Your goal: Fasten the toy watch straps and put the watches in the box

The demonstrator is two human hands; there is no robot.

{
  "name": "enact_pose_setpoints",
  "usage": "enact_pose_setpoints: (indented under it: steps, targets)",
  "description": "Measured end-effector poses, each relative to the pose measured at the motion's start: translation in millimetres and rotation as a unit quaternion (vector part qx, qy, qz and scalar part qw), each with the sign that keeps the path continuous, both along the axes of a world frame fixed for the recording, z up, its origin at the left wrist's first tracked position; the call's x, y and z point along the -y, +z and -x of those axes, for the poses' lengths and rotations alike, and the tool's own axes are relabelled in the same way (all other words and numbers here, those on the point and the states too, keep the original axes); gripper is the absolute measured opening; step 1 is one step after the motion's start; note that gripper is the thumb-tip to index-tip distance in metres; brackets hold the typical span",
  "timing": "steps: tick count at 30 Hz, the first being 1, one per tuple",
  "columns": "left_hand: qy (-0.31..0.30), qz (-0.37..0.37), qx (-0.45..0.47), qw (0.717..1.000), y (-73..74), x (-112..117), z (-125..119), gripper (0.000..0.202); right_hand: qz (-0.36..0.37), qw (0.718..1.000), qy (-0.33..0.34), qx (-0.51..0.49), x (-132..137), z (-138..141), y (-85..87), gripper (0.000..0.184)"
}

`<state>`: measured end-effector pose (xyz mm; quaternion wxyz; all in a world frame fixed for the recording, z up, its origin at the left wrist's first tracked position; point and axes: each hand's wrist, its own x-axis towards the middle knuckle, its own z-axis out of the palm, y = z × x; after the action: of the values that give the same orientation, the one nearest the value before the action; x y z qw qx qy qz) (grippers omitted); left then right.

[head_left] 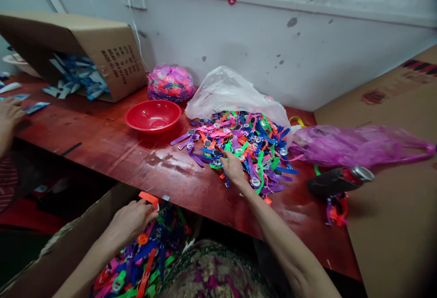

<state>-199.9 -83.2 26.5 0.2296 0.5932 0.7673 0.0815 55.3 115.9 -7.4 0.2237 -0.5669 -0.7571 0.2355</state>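
left hand (131, 218) pinched shut on an orange strap (149, 198), just above the cardboard box (78, 239) heaped with loose straps (146, 261). right hand (233, 168) down on the strap pile (252, 145) on the table (112, 138), fingertips among the straps, grip impossible to tell. large share left beyond that hand.

We reach our right hand (233, 168) into the pile of coloured straps (244, 145) on the red table (112, 148), while our left hand (131, 218) pinches an orange strap (149, 198) over a box of straps (143, 261).
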Motion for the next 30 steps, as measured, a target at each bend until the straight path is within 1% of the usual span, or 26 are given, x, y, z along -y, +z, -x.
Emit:
enact_pose_setpoints:
  steps: [1, 2, 3, 4, 5, 6, 7, 8, 9, 10, 11, 12, 13, 14, 15, 16, 17, 18, 21, 23, 25, 28, 29, 30]
  targets:
    - [-0.009, 0.001, -0.042, 0.999, 1.3, -1, -4, 0.027, -0.001, 1.000, 0.002, 0.021, -8, 7, -1.8, 0.032]
    - [-0.026, 0.012, -0.052, 0.998, 2.2, -3, -13, 0.030, 0.004, 0.999, 0.008, 0.034, -14, 13, -3.8, 0.031]
    - [-0.041, 0.016, -0.027, 0.999, 2.3, -5, -26, 0.032, 0.005, 0.999, 0.016, 0.050, -19, 17, -5.6, 0.030]
    - [-0.056, 0.019, 0.026, 0.998, 1.2, -9, -42, 0.035, 0.005, 0.998, 0.026, 0.064, -21, 20, -6.6, 0.029]
    - [-0.070, 0.024, 0.102, 0.992, -1.1, -13, -59, 0.038, 0.003, 0.997, 0.037, 0.073, -22, 21, -6.8, 0.029]
    - [-0.075, 0.035, 0.194, 0.978, -4.8, -18, -76, 0.041, -0.002, 0.996, 0.047, 0.078, -21, 20, -6.0, 0.029]
    - [-0.059, 0.052, 0.295, 0.952, -9.3, -24, -92, 0.044, -0.008, 0.995, 0.057, 0.081, -18, 17, -4.2, 0.030]
    - [-0.027, 0.080, 0.403, 0.911, -14.5, -31, -106, 0.048, -0.020, 0.994, 0.068, 0.077, -14, 13, -1.9, 0.031]
    - [0.016, 0.111, 0.506, 0.855, -19.6, -38, -119, 0.052, -0.041, 0.994, 0.079, 0.062, -7, 8, 0.7, 0.030]
    - [0.057, 0.142, 0.597, 0.788, -24.3, -46, -128, 0.057, -0.070, 0.992, 0.096, 0.036, 2, 3, 3.2, 0.029]
    - [0.092, 0.169, 0.669, 0.718, -28.3, -53, -135, 0.059, -0.106, 0.987, 0.118, -0.002, 13, -3, 5.2, 0.027]
    - [0.127, 0.183, 0.720, 0.658, -31.2, -61, -140, 0.059, -0.143, 0.978, 0.149, -0.044, 25, -8, 6.7, 0.025]
    - [0.159, 0.184, 0.754, 0.610, -33.2, -68, -142, 0.054, -0.177, 0.963, 0.188, -0.082, 38, -13, 7.5, 0.023]
    - [0.191, 0.177, 0.776, 0.575, -34.5, -74, -144, 0.046, -0.204, 0.946, 0.226, -0.109, 51, -17, 7.7, 0.021]
    - [0.221, 0.163, 0.788, 0.551, -35.2, -78, -145, 0.038, -0.221, 0.933, 0.258, -0.120, 63, -21, 7.3, 0.020]
    - [0.245, 0.148, 0.793, 0.538, -35.6, -82, -145, 0.029, -0.233, 0.923, 0.280, -0.123, 75, -25, 6.6, 0.018]
    - [0.258, 0.142, 0.794, 0.532, -36.0, -84, -146, 0.021, -0.243, 0.918, 0.290, -0.120, 86, -27, 5.6, 0.017]
    - [0.260, 0.145, 0.793, 0.532, -36.4, -84, -146, 0.015, -0.248, 0.917, 0.291, -0.117, 95, -30, 4.4, 0.016]
    - [0.249, 0.187, 0.775, 0.550, -37.2, -82, -149, 0.009, -0.241, 0.918, 0.287, -0.129, 115, -35, 0.5, 0.013]
    - [0.254, 0.189, 0.761, 0.566, -36.7, -81, -151, 0.007, -0.224, 0.916, 0.296, -0.154, 126, -36, -2.4, 0.014]
    - [0.255, 0.166, 0.743, 0.596, -35.4, -82, -154, 0.011, -0.214, 0.911, 0.298, -0.191, 136, -36, -5.3, 0.016]
    - [0.252, 0.129, 0.702, 0.654, -35.0, -84, -158, 0.024, -0.185, 0.909, 0.282, -0.245, 150, -36, -7.6, 0.014]
    - [0.247, 0.114, 0.686, 0.675, -35.9, -84, -159, 0.027, -0.157, 0.913, 0.265, -0.268, 153, -36, -7.2, 0.012]
    - [0.237, 0.093, 0.665, 0.702, -37.1, -84, -159, 0.030, -0.116, 0.919, 0.237, -0.294, 156, -36, -6.3, 0.009]
